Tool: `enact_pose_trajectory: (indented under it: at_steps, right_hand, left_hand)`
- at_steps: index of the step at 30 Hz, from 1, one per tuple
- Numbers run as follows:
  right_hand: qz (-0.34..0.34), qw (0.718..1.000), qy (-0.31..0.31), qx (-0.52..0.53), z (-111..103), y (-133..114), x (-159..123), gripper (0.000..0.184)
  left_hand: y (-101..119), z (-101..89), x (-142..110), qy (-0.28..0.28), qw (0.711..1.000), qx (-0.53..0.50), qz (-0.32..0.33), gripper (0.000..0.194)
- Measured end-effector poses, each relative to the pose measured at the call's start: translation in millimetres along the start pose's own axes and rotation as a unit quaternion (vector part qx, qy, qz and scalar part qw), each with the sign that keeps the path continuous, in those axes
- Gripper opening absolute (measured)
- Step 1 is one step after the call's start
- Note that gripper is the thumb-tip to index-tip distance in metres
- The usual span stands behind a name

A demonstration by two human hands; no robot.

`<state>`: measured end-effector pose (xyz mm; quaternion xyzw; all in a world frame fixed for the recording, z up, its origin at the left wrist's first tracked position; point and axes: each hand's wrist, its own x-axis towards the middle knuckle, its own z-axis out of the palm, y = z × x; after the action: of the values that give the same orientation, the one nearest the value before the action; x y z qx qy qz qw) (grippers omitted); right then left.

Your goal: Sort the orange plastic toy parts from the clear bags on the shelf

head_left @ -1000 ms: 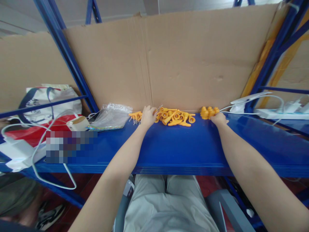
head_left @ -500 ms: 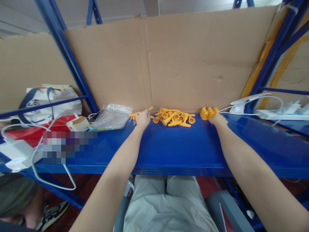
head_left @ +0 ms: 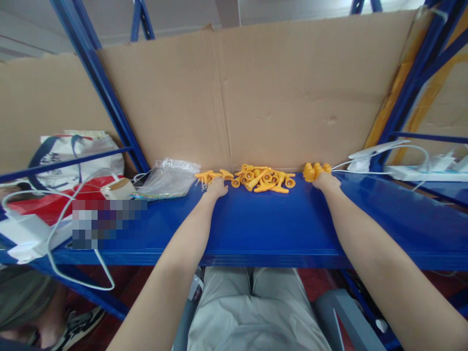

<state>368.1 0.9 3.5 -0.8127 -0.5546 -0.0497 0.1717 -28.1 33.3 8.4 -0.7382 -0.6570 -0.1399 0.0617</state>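
Note:
My left hand [head_left: 218,187] rests on the blue shelf against a small group of yellow-orange plastic pieces [head_left: 208,176], some with short metal chains. Its thumb sticks out to the right, apart from the other fingers, and no piece shows in its grasp. Right of it lies a loose pile of yellow-orange pieces [head_left: 263,178] with round, cup-like ends and narrow stems. My right hand [head_left: 326,181] touches a cluster of knobby yellow-orange figures [head_left: 316,170] farther right. The fingers of that hand are hidden, so its grip cannot be made out.
A clear plastic bag [head_left: 170,178] lies left of the pieces. Farther left are a red bag [head_left: 40,204], a white tote bag [head_left: 87,156], and white cables and chargers [head_left: 25,226]. Cardboard [head_left: 285,92] stands behind the shelf [head_left: 270,224]. A white power strip [head_left: 413,173] is at right.
My left hand has lowered and shifted slightly left; the yellow-orange piece it was holding up now lies with the group at its fingers. My right hand has moved a little left beside the figures.

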Motion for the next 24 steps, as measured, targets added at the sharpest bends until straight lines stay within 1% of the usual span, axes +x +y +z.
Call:
enact_pose_trajectory:
  at_steps: [3,7,10,14,18,21,24]
  right_hand:
    - [0.029,0.999,-0.022,0.036,-2,-2,-2,0.076]
    - [0.053,0.996,-0.032,0.063,-10,-9,-11,0.079]
    - [0.067,0.995,-0.038,0.071,-16,-14,-17,0.080]
    - [0.072,0.994,-0.038,0.071,-17,-15,-19,0.079]
    - [0.064,0.995,-0.032,0.077,-15,-14,-18,0.079]
    - [0.058,0.995,-0.034,0.077,-15,-13,-17,0.079]
    - [0.053,0.995,-0.036,0.071,-15,-13,-17,0.077]
  left_hand:
    - [0,1.7,2,-0.009,1.000,0.002,-0.002,0.050]
    - [4,0.5,1,-0.018,1.000,-0.006,-0.012,0.052]
    - [6,-1.2,0,-0.021,1.000,-0.014,-0.012,0.054]
    - [8,-4.1,-4,-0.029,0.999,-0.020,-0.023,0.054]
    - [12,-9.0,-8,-0.005,0.999,-0.033,-0.031,0.046]
    - [20,-13.3,-10,0.033,0.998,-0.060,-0.002,0.043]
    - [29,-16.5,-13,0.038,0.996,-0.070,0.027,0.040]
